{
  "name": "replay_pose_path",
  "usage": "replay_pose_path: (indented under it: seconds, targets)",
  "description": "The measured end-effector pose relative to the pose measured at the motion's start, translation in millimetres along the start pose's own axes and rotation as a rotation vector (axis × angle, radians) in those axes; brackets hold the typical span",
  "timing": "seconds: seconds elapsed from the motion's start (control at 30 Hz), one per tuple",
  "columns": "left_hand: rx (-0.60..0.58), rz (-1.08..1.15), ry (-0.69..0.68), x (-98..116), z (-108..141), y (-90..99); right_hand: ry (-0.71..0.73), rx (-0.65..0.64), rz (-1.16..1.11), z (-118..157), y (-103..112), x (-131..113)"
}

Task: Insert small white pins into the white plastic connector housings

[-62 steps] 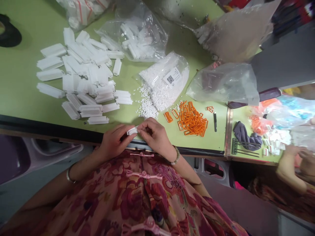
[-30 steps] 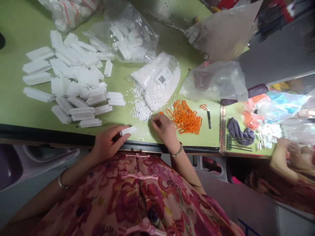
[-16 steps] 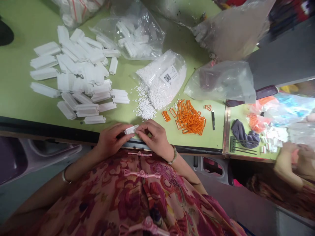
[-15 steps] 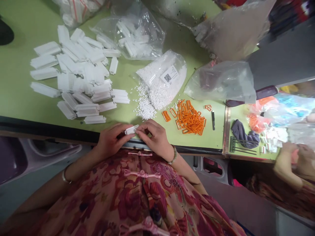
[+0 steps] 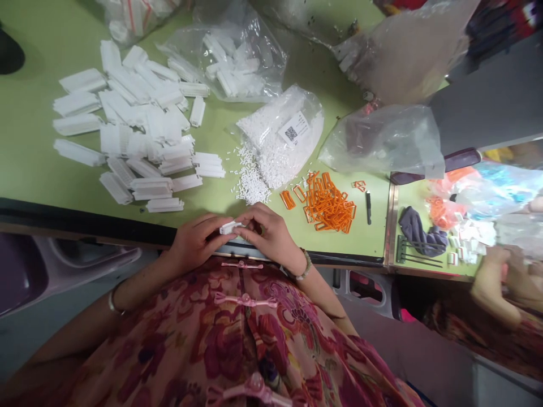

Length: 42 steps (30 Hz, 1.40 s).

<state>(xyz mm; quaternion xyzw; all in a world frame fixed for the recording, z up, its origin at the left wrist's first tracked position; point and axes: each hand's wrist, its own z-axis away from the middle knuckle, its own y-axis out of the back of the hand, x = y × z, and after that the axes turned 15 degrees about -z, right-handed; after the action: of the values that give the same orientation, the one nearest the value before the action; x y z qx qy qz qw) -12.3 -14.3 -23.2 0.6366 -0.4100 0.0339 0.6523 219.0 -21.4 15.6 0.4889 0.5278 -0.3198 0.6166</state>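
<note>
Between my hands, at the table's front edge, is a small white plastic piece [image 5: 228,228]. My left hand [image 5: 197,240] pinches its left end between thumb and fingers. The fingertips of my right hand [image 5: 267,232] are closed at the right end of the same piece; whether they also hold a tiny part is too small to tell. Just beyond my hands lies a heap of tiny white pegs [image 5: 251,183], spilling from a clear bag [image 5: 282,152] with a printed label. Loose orange plastic frames [image 5: 328,203] are piled to the right.
Many long white plastic pieces [image 5: 139,130] are heaped at the left. Clear bags, one holding white pieces [image 5: 237,68], lie behind. A black-handled blade [image 5: 368,207] rests right of the orange frames. Farther right, a co-worker's hands [image 5: 500,271] are at the neighbouring table, near a grey cloth [image 5: 419,230].
The white piece has turned slightly and shifted a little to the right. My right hand has moved slightly, its fingers now closer over the piece's right end.
</note>
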Motion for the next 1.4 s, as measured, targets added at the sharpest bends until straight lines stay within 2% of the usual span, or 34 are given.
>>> replay_pose_path:
  seconds: [0.13, 0.27, 0.43, 0.57, 0.63, 0.7, 0.77, 0.97, 1.4]
  targets:
    - [-0.033, 0.003, 0.042, -1, 0, 0.0, -0.028, 0.028, -0.081, 4, 0, 3]
    - [-0.021, -0.010, 0.008, -2, 1, -2.4, -0.045, 0.041, -0.126, 4, -3, 7]
    - [-0.046, -0.025, -0.039, -3, 4, -2.5, -0.141, 0.038, -0.098, 4, -11, 13]
    - [-0.051, -0.010, -0.050, -1, 2, -0.1, -0.178, 0.038, -0.111, 13, -2, 19]
    - [-0.012, 0.007, -0.024, 2, -1, 1.3, -0.170, 0.158, -0.054, 17, 12, 24]
    - [0.034, 0.032, 0.003, 3, -4, 2.8, -0.143, 0.350, 0.121, 18, 27, 29]
    - [0.052, 0.064, 0.012, 5, -7, 4.6, -0.110, 0.407, 0.278, 16, 36, 33]
    - [0.018, 0.178, 0.112, 6, -9, 9.3, -0.077, 0.263, 0.481, 2, 34, 40]
    - [-0.020, 0.230, 0.199, 7, -8, 10.2, -0.078, 0.200, 0.683, 7, 25, 40]
